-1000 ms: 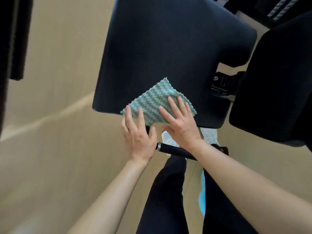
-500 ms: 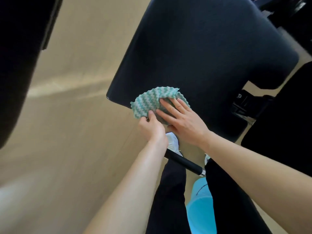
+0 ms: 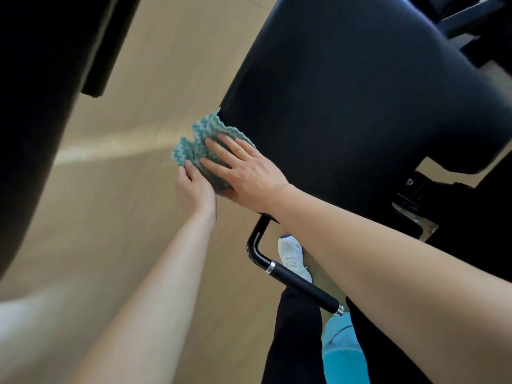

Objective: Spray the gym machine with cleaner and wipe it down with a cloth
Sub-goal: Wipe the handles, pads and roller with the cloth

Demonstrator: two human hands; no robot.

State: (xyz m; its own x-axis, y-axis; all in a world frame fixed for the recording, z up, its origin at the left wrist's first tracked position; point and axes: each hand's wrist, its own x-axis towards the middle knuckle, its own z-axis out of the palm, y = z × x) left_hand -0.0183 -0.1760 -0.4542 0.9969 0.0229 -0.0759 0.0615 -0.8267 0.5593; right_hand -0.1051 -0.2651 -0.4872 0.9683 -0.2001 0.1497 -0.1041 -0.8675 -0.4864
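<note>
Overall: person bent over a gym machine, both bare hands on one cloth at the pad's corner.
Cloth: teal-and-white zigzag woven cloth [image 3: 200,146], bunched and folded, lying over the lower-left corner of the pad. Its loose part hangs past the pad's edge, above the floor.
Pad: big black textured vinyl seat pad [image 3: 360,92], fills the upper right and runs diagonally across the view.
Right hand: right hand [image 3: 249,173] flat on top of the cloth, fingers straight and a little spread, pressing the cloth onto the seat pad. Nothing is gripped.
Left hand: left hand [image 3: 194,189] just below and against the right one. Thumb lies on top of the cloth's loose edge, fingers tucked under it mostly out of sight, so it pinches the cloth.
Handle: black bent metal handle bar with a matte grip and chrome rings [image 3: 302,284], sticks out under the pad below the right forearm, apart from both hands.
Floor: tan wood-look floor [image 3: 124,217], pale streak across it.
Legs: black trousers [image 3: 293,342] and a white sneaker [image 3: 291,253] on the floor behind the handle.
Bottom: light blue object [image 3: 343,353] between the legs, partly hidden, cannot tell what it is.
Left edge: large dark blurred shape [image 3: 41,79], cannot tell what.
Right edge: black machine frame parts [image 3: 415,189] beside the pad.
</note>
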